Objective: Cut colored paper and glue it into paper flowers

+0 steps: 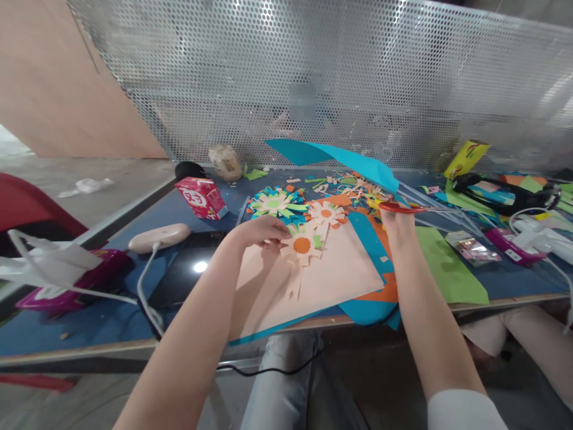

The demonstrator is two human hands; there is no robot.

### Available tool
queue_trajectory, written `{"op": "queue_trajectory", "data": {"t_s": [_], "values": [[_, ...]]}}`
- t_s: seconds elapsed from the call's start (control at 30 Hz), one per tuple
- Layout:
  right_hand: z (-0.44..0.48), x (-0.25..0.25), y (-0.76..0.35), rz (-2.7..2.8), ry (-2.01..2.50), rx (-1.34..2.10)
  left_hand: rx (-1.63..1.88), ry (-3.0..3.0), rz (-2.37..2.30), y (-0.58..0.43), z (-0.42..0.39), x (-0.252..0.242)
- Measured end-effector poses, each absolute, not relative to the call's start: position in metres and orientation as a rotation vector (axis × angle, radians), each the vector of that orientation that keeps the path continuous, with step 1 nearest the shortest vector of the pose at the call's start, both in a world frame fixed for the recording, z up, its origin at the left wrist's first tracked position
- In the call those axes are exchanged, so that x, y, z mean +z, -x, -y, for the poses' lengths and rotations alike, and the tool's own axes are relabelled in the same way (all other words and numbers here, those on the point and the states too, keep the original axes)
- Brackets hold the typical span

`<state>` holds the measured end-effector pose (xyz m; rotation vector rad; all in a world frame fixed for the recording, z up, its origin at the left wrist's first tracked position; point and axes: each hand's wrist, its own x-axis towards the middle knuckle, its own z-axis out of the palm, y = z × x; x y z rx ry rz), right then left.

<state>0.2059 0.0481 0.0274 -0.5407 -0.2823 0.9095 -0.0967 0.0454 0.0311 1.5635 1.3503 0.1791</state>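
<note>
My left hand (267,230) pinches the edge of a pale peach paper flower (302,246) with an orange jagged-edged centre. The flower is over a peach paper sheet (344,269). My right hand (394,209) is closed on a pair of scissors (403,207) with red and yellow handles, blades pointing right. A curled blue paper sheet (353,158) rises from its fingers to the upper left. Behind the left hand's flower lie another peach flower (326,213) and a green, blue and orange layered flower (275,203).
Paper scraps (358,184) litter the back by a perforated metal screen (242,71). Left are a red box (201,198), a black tablet (185,269) and a white cabled device (159,237). Green paper (452,269) and a black strapped object (487,192) lie right. Another person's leg (528,340) shows.
</note>
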Motion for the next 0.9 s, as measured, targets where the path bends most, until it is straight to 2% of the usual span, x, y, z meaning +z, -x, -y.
{"op": "queue_trajectory", "data": {"t_s": [0.43, 0.9], "values": [[-0.0489, 0.0262, -0.207, 0.325, 0.53, 0.952, 0.009, -1.763, -1.166, 0.0928, -0.0444, 0.0272], [-0.0513, 0.0244, -0.2093, 0.317, 0.527, 0.962, -0.019, -1.806, -1.199, 0.0969, -0.0426, 0.0327]]}}
